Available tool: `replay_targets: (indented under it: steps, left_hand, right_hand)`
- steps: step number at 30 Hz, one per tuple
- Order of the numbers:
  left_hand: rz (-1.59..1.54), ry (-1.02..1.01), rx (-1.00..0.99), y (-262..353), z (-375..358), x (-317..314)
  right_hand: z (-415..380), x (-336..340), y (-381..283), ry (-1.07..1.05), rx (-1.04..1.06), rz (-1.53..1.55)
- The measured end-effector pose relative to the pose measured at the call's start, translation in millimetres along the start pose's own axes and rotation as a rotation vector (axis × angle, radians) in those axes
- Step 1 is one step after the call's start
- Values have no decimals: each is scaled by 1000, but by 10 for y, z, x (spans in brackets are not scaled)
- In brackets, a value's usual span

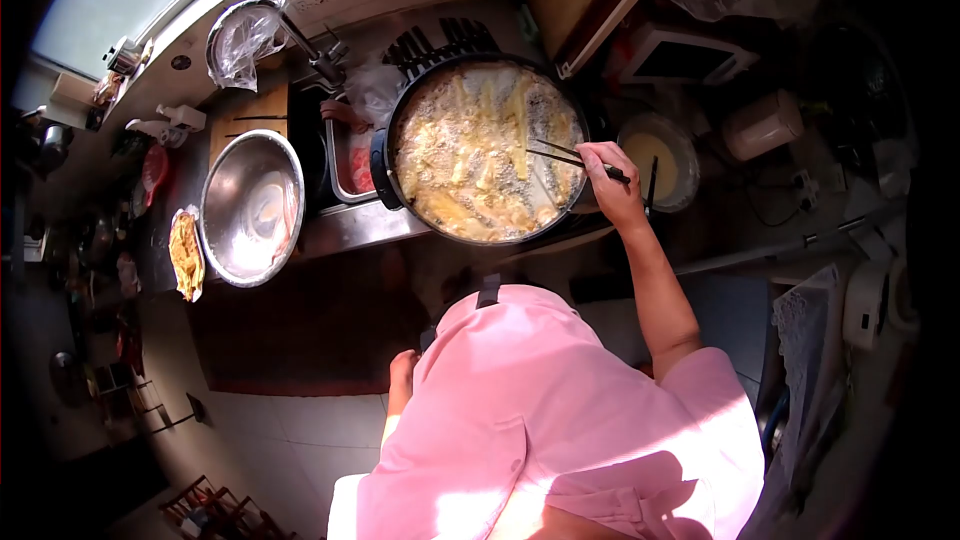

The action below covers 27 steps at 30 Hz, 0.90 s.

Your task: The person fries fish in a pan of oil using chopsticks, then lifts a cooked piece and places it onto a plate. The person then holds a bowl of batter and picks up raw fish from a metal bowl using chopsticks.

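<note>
My right hand (612, 180) grips a pair of dark chopsticks (562, 155), whose tips reach into the right part of a wide, dark pan (380, 166). Inside it, pale golden strips of food (462, 165) lie in bubbling oil. My left hand (403, 368) hangs low beside my pink shirt. Its fingers are too hidden to make out, and it is far from the pan. Just right of the pan stands a round container of pale yellow liquid (645, 152), with a dark utensil handle (653, 183) standing in it.
Left on the counter, a large steel bowl (250, 195) stands beside a crumpled yellowish item (186, 255). Between bowl and pan is the sink (345, 165) with a faucet (315, 58). A cutting board (580, 0) leans behind the pan, near a white-framed appliance (685, 57).
</note>
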<state>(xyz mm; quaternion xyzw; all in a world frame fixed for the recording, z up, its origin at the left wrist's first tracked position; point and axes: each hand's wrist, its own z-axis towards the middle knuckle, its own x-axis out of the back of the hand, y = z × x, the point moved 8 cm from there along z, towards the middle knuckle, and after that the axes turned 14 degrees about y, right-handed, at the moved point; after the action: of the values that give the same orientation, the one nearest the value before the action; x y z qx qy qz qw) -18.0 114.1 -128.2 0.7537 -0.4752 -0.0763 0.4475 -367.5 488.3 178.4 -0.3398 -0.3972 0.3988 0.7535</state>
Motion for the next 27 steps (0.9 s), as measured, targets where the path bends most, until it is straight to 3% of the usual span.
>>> replay_targets:
  steps: [3,5,8,9,11,14,17,23,27]
  left_hand:
    - [103,-40,-37,34,1,-23]
    - [56,43,393,-223,13,-3]
    - [162,36,315,-386,151,38]
    - [161,38,314,-345,138,30]
    - [121,4,158,-156,126,-12]
    - [68,-46,-65,81,30,-31]
    - [136,-86,-141,10,109,-26]
    - [96,-52,-103,-131,103,41]
    - [129,-8,-39,-199,83,79]
  right_hand:
    - [-160,58,115,-95,-152,43]
    - [-234,87,93,-128,-195,36]
    - [-397,23,299,-193,-514,203]
    - [-389,30,310,-193,-513,205]
    - [-447,35,489,-150,-785,351]
    - [-409,109,668,-146,-836,359]
    - [-386,138,818,-133,-906,383]
    - [-427,-8,1041,-110,-988,368]
    - [-558,-287,1147,-208,-1086,429]
